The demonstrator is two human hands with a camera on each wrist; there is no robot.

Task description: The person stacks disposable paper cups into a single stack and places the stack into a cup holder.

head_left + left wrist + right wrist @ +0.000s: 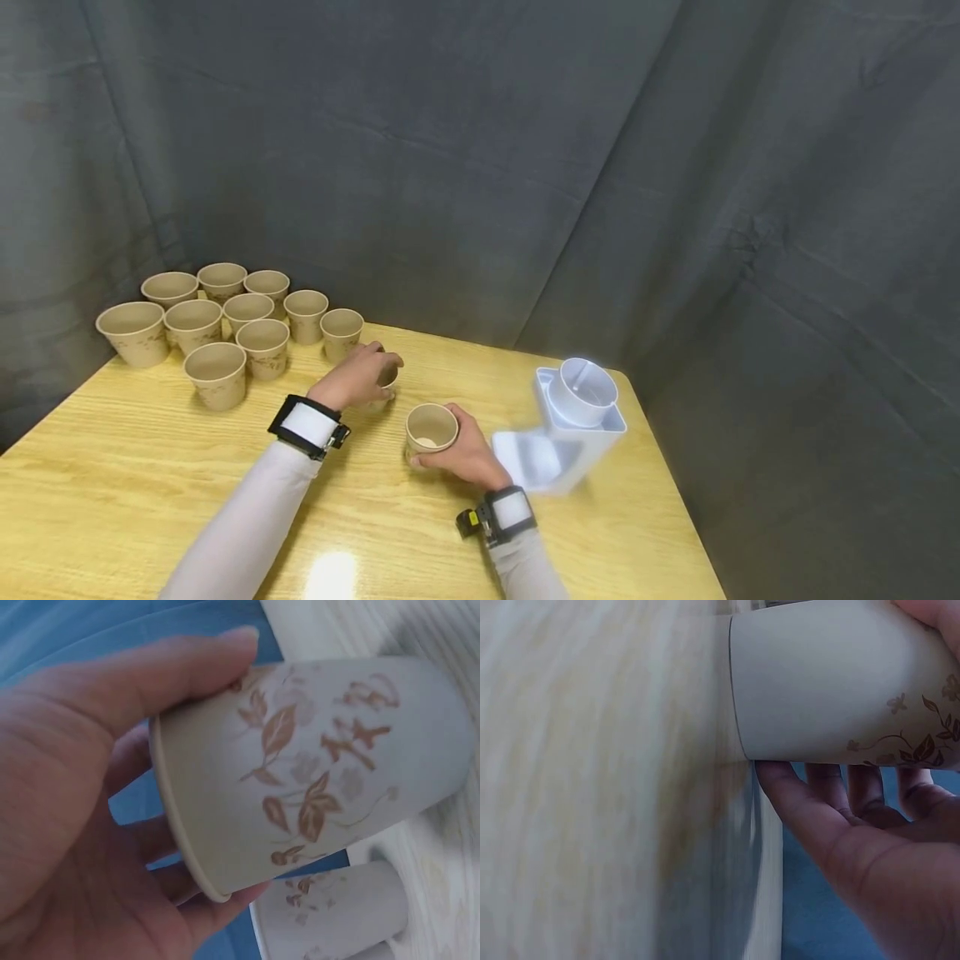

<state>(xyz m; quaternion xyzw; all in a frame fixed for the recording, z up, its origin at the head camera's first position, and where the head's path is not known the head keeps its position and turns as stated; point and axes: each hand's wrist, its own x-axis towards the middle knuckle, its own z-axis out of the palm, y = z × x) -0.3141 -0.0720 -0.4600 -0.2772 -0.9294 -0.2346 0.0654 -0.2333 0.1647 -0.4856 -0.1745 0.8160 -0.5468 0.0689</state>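
Left grip (pixel 75 802) round 1 cup (pixel 307 772), pale, tapered (brown leaf print)

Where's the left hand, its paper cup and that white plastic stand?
Left hand (pixel 355 379): head view, back of the hand.
Paper cup (pixel 311 765): left wrist view, printed side wall.
White plastic stand (pixel 581 446): head view, upright body.

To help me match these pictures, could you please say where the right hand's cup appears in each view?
Head: cup in right hand, below and slightly left of centre.
Left wrist: not in it.
Right wrist: cup at upper right, base pointing left.
Shared landmark: wooden table, in all three views.
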